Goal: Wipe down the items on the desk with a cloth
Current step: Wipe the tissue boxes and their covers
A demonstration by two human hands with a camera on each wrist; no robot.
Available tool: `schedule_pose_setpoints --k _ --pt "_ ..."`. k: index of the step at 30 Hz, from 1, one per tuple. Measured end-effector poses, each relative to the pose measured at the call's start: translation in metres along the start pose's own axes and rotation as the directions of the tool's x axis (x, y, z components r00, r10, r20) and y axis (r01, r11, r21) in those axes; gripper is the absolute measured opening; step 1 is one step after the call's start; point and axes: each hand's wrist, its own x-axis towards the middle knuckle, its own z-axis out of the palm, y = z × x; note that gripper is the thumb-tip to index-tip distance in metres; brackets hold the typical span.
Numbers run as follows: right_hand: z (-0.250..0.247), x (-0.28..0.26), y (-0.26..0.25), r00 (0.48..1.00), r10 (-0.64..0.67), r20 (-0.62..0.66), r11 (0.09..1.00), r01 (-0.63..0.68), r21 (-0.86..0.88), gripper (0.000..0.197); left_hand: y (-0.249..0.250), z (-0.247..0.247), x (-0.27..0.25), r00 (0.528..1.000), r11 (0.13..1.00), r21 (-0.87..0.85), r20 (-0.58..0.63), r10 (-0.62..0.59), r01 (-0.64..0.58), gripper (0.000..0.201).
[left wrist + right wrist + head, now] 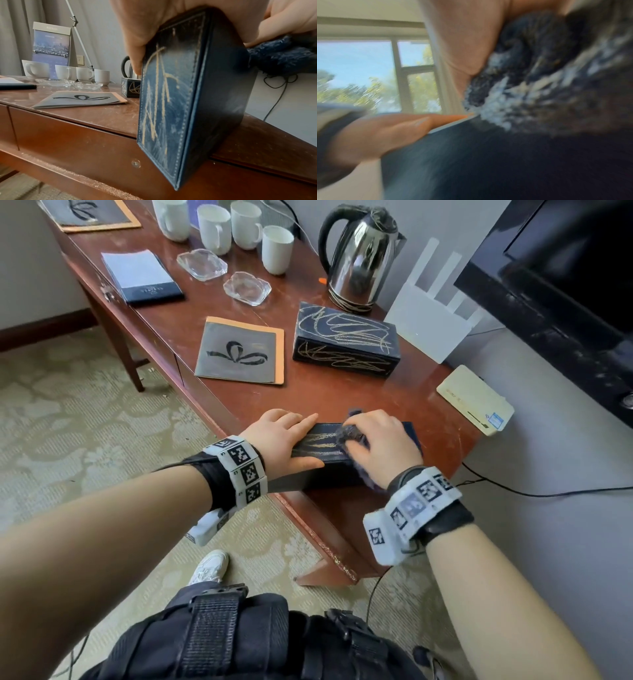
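Note:
A dark blue box (318,451) with gold scribbles stands at the near end of the brown desk (191,313). Its lower corner overhangs the desk's front edge in the left wrist view. My left hand (291,440) grips the box's left end, thumb on the near side and fingers over the top. My right hand (380,443) holds a bunched dark blue fluffy cloth (349,434) and presses it onto the box's top. In the left wrist view the box (171,108) fills the middle, with the cloth (278,58) at its right. The right wrist view is blurred, showing the cloth (539,81) on the box (488,162).
Behind stand a second scribbled box (346,342), a grey booklet (239,354), a steel kettle (359,258), several white mugs (277,249) and two glass dishes (246,287). A white router (428,320), a cream device (476,400) and a TV (565,285) are at the right.

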Motion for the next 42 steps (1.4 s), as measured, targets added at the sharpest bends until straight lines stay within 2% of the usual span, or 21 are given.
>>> schedule_pose_setpoints --k 2,3,5,7,10,12,14,17,19,21,23,25,27,30,32,34,36,39,42 --pt "-0.007 0.011 0.021 0.984 0.174 -0.035 0.985 -0.173 0.010 0.029 0.000 -0.001 0.000 1.000 1.000 -0.003 0.005 0.002 -0.002 0.080" --pt "-0.011 0.014 0.030 0.958 0.279 -0.065 0.960 -0.278 0.017 0.030 0.000 -0.001 0.000 1.000 1.000 -0.003 0.008 0.002 -0.002 0.080" --pt "-0.012 0.017 0.035 0.917 0.386 -0.097 0.922 -0.387 0.007 0.031 -0.002 0.000 0.000 1.000 1.000 -0.002 0.014 -0.005 0.005 0.081" --pt "-0.006 0.015 0.020 0.940 0.324 -0.103 0.944 -0.329 -0.035 0.031 -0.002 0.001 0.001 1.000 1.000 -0.007 0.016 -0.009 0.009 0.081" --pt "0.008 0.002 -0.004 0.994 0.061 -0.089 0.997 -0.065 -0.038 0.030 -0.002 0.002 0.001 1.000 1.000 -0.015 0.007 -0.013 0.014 0.081" --pt "0.006 -0.001 0.000 0.998 0.007 -0.067 1.000 -0.005 0.031 0.030 -0.003 0.002 0.000 1.000 1.000 -0.021 0.002 -0.013 0.013 0.081" --pt "-0.002 0.004 0.020 0.990 0.122 -0.073 0.991 -0.118 0.059 0.030 -0.004 0.002 0.001 1.000 1.000 -0.025 0.004 -0.014 0.014 0.082" --pt "-0.012 0.010 0.050 0.915 0.387 -0.109 0.922 -0.381 0.074 0.032 -0.003 0.004 0.000 1.000 0.999 -0.027 -0.002 -0.022 0.022 0.081" --pt "-0.013 0.010 0.051 0.884 0.454 -0.114 0.890 -0.443 0.112 0.032 -0.003 0.005 0.001 1.000 0.999 -0.032 -0.012 -0.026 0.026 0.081" --pt "-0.007 0.004 0.035 0.914 0.382 -0.141 0.924 -0.380 0.036 0.031 -0.003 0.006 0.001 1.000 0.999 -0.030 -0.016 -0.026 0.025 0.081" --pt "0.005 -0.009 0.014 0.967 0.186 -0.173 0.981 -0.192 -0.021 0.030 -0.003 0.006 0.002 0.999 0.999 -0.028 -0.007 -0.035 0.035 0.080" --pt "0.014 -0.022 0.004 0.986 0.041 -0.160 0.999 -0.041 0.007 0.030 -0.003 0.006 0.002 0.999 0.999 -0.028 0.002 -0.043 0.043 0.080" --pt "0.010 -0.020 0.016 0.985 0.083 -0.150 0.996 -0.076 0.052 0.030 -0.002 0.006 0.002 0.999 0.999 -0.032 0.000 -0.043 0.042 0.080" --pt "-0.004 -0.009 0.051 0.938 0.311 -0.156 0.951 -0.306 0.053 0.031 0.000 0.005 0.003 0.999 0.999 -0.031 -0.001 -0.042 0.042 0.079" --pt "-0.009 -0.007 0.064 0.917 0.376 -0.131 0.926 -0.369 0.075 0.032 0.001 0.004 0.003 0.999 0.999 -0.026 0.001 -0.043 0.043 0.080" --pt "-0.012 -0.010 0.066 0.938 0.334 -0.091 0.942 -0.333 0.026 0.032 0.001 0.003 0.004 0.999 0.999 -0.025 0.008 -0.047 0.048 0.079" --pt "-0.016 -0.013 0.066 0.948 0.300 -0.105 0.953 -0.303 -0.007 0.032 0.002 0.002 0.006 0.999 0.998 -0.033 0.018 -0.047 0.048 0.079" --pt "-0.025 -0.014 0.064 0.928 0.334 -0.166 0.942 -0.333 0.035 0.034 0.006 -0.001 0.016 0.999 0.999 -0.037 0.031 -0.026 0.027 0.080" --pt "-0.028 -0.006 0.055 0.947 0.297 -0.125 0.955 -0.293 0.053 0.038 0.014 -0.004 0.032 0.999 0.999 -0.035 0.040 0.006 -0.005 0.081"
